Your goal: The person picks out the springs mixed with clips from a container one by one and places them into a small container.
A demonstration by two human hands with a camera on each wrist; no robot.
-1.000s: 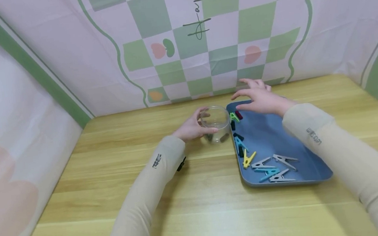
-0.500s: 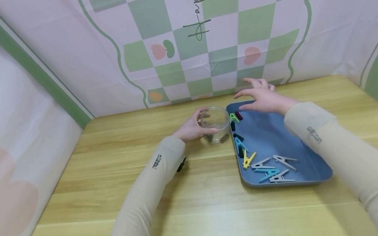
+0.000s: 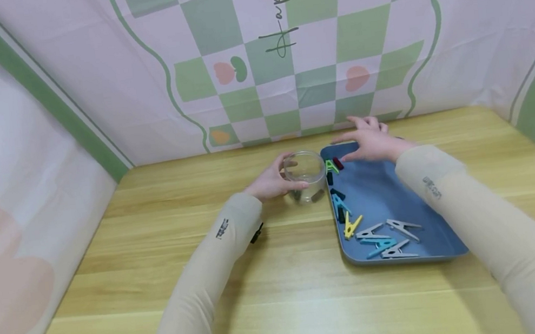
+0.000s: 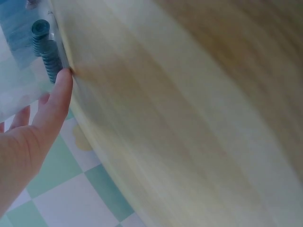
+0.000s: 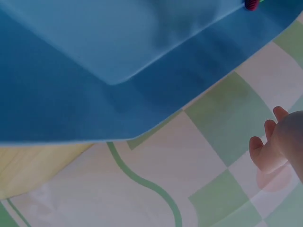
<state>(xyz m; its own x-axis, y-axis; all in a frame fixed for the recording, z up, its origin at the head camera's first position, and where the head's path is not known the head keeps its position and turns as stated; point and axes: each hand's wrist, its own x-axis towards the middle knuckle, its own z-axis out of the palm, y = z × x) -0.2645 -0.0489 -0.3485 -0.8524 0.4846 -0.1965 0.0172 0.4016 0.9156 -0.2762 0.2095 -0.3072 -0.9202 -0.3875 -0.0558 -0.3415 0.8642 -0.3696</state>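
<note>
1. Clamped round clear cup [image 3: 305, 176] with left hand [image 3: 271, 182], left of tray [image 3: 380, 193].
2. Poised with right hand [image 3: 369, 141], fingers apart, nearest red piece [image 3: 338, 163].
3. Lying inside tray's far-left corner, just beside thumb tip, roughly lengthwise along left side.

Left hand [image 3: 270, 182] gripping a clear container [image 3: 317, 183], right hand [image 3: 370, 141] above a blue tray [image 3: 378, 193] — clothespins [image 3: 384, 242] (various colours) inside.

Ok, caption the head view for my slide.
Left hand grips a clear cup beside a blue tray holding clothespins, right hand at the tray's far end.
</note>
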